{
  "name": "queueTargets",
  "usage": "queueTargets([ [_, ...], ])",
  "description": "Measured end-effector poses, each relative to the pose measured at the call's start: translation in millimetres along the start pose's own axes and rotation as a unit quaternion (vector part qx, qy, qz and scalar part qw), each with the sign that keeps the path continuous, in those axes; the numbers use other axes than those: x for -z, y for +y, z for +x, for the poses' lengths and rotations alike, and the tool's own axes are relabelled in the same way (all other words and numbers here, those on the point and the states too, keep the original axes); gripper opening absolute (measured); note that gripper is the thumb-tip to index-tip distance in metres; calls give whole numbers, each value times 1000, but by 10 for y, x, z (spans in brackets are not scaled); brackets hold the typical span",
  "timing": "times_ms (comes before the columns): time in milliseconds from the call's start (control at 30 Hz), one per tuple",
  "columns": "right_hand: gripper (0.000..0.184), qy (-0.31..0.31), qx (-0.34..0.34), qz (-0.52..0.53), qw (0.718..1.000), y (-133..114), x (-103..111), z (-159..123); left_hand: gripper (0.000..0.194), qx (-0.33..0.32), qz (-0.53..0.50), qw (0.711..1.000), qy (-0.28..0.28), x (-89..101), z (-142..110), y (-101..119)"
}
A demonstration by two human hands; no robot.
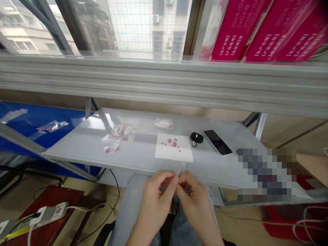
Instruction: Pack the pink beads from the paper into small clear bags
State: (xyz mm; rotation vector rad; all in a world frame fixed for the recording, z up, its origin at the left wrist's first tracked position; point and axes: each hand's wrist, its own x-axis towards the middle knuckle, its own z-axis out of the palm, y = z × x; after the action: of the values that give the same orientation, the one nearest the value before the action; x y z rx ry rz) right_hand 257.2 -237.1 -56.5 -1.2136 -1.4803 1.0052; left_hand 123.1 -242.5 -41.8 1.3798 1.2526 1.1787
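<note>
My left hand [155, 198] and my right hand [196, 201] meet in front of me above my lap, pinching a small clear plastic bag [180, 169] between their fingers. Beyond them, a white paper sheet [174, 147] lies on the grey shelf board [79, 140], with several small pink pieces on it. To its left are clear plastic bags holding pink pieces [121, 133], and a smaller one [111, 149]. Another clear bag [164, 123] lies farther back. A black smartphone [217, 142] and a round black pouch [196, 137] lie to the right.
A grey metal shelf beam [164, 82] crosses overhead, below a window and magenta boxes [269, 30]. A blue sheet [33, 124] lies at left. A power strip [51, 212] sits on a red-brown stool, low left. A pixelated patch [266, 174] hides the right side.
</note>
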Motion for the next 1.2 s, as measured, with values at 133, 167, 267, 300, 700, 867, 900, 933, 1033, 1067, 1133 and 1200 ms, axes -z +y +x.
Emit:
queueTargets([
  [133,25,-10,-32,62,997,39,-12,21,23,0,-37,999,-22,31,30,-13],
  [167,27,-19,-44,80,996,48,-8,24,24,-1,-42,999,-31,48,44,-17],
  [267,27,-63,-86,111,988,69,29,28,25,7,-31,998,-57,115,91,-36],
  [300,26,-76,-98,114,986,76,45,28,25,11,-20,998,-64,135,105,-45],
  [700,22,-74,-148,121,979,193,118,-100,29,-46,135,987,-77,39,31,-87],
  [867,23,-59,-144,123,980,181,113,-194,32,-53,141,985,-84,37,-42,-102],
  [900,24,-59,-144,136,978,171,108,-209,33,-50,144,985,-81,41,-56,-96],
  [933,25,-59,-145,154,976,162,101,-222,33,-47,146,985,-79,47,-69,-87],
  [1033,24,-60,-152,209,964,149,67,-246,34,-45,150,984,-81,75,-100,-56],
  [1067,23,-57,-156,225,960,150,51,-248,34,-45,152,984,-84,88,-105,-47],
  [1133,21,-52,-164,251,953,157,18,-245,33,-49,159,982,-91,115,-104,-35],
  [1200,19,-46,-171,266,948,162,-16,-237,32,-52,166,980,-99,140,-93,-31],
])
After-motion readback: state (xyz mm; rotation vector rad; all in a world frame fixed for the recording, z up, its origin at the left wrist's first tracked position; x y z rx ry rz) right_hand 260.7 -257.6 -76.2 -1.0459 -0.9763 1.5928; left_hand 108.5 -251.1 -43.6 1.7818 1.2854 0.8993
